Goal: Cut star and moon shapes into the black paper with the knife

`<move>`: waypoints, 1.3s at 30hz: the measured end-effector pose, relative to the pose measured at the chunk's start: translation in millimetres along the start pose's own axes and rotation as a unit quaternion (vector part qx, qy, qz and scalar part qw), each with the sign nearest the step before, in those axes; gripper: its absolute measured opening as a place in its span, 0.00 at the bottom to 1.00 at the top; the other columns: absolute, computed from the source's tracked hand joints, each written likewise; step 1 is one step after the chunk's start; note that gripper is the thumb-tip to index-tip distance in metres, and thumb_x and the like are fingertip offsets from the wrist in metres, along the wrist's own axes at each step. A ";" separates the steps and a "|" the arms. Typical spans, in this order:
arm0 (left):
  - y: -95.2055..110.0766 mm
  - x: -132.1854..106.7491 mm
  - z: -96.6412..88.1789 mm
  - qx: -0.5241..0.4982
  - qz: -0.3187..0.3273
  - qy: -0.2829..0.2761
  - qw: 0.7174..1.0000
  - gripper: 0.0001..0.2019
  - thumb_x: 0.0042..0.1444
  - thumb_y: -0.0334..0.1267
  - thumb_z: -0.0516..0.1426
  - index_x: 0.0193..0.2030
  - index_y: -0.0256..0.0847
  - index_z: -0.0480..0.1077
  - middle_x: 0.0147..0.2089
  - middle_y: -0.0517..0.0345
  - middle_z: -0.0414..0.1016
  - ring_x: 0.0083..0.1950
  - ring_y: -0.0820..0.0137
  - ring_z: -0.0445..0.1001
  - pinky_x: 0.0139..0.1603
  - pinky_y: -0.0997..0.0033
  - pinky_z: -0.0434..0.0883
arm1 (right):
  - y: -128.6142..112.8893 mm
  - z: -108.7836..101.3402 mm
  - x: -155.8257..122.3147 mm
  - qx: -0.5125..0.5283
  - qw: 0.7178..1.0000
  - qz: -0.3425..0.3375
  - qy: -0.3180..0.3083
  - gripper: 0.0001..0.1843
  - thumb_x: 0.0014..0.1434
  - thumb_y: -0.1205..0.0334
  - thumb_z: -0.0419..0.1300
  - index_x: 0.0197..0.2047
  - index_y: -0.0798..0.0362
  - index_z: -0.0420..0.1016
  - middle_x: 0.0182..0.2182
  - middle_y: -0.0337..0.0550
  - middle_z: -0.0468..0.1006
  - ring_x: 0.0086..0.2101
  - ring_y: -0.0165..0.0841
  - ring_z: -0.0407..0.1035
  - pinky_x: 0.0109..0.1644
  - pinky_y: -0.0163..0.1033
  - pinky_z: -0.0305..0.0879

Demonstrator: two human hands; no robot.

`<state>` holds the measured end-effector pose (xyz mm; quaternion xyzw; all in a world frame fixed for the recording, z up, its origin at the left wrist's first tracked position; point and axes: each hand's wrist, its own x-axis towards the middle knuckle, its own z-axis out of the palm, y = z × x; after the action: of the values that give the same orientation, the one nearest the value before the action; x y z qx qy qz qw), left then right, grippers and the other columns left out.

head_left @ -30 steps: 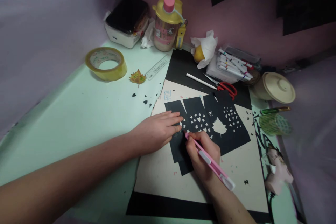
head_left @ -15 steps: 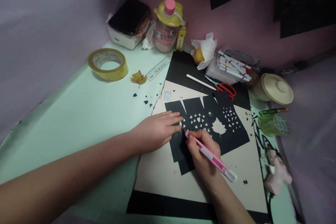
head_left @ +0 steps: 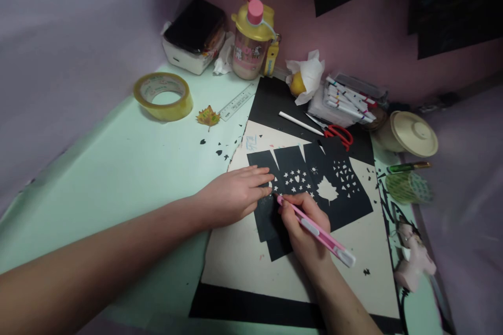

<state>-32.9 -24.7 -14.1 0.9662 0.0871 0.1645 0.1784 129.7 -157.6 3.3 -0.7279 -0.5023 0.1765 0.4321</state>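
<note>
Black paper point(head_left: 346, 211) with cut-out stars, a heart, a leaf shape and small triangles lies on a white board point(head_left: 231, 256). My left hand point(head_left: 236, 194) rests flat on the paper's left part, fingers stretched out. In my right hand point(head_left: 308, 225) is a pink utility knife point(head_left: 324, 237), held like a pen. Its tip meets the paper just right of my left fingertips, close to the stars. The blade itself is too small to make out. My right hand covers the lower middle of the paper.
Behind the paper lie red-handled scissors point(head_left: 340, 136) and a white pen point(head_left: 301, 122). A tape roll point(head_left: 173, 110), dry leaf point(head_left: 208, 116) and clear ruler point(head_left: 237, 102) are at left. A cup point(head_left: 249, 55) stands at the back; a pink glue gun point(head_left: 414, 267) lies at right.
Both hands and the knife stay almost in place. The whole view has shifted very slightly.
</note>
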 end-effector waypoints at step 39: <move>-2.5 -1.9 -1.2 -0.008 0.042 0.030 0.999 0.15 0.62 0.29 0.52 0.53 0.38 0.74 0.61 0.44 0.69 0.65 0.53 0.64 0.64 0.48 0.66 | -3.6 -42.6 31.4 0.114 0.979 0.019 -0.166 0.07 0.60 0.66 0.61 0.39 0.48 0.80 0.36 0.41 0.78 0.35 0.33 0.72 0.38 0.37 0.66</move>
<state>-35.3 -22.5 -14.5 0.9623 0.0508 0.2010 0.1761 170.7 -148.6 35.8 -0.6439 -0.5298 0.3587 0.4195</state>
